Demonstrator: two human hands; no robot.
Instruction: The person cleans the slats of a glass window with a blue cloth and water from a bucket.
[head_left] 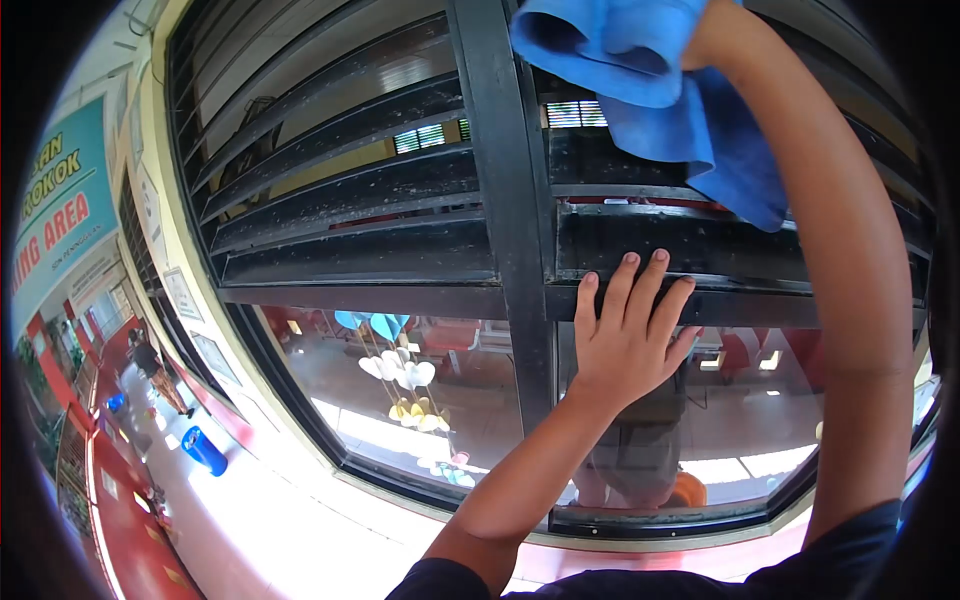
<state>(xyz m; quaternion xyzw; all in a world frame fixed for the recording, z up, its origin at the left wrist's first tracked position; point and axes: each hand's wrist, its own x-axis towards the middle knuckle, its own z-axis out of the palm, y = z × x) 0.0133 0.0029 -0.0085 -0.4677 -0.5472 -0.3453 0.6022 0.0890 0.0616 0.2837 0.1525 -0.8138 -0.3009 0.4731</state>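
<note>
A dark, stiff slatted window (505,200) fills my view. At one o'clock I have the cloth (655,110), likely light, soft and floppy, best held by its bunched fold. The right hand (706,35) has it, though I can't tell how tightly: fingers hidden. At three, the left hand (630,335) lies spread against the window, holding nothing.

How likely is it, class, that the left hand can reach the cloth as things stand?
Probably yes: the left hand is empty and spread against the window, and the cloth hangs from the right hand a little higher up, with nothing seen blocking the way.
</note>
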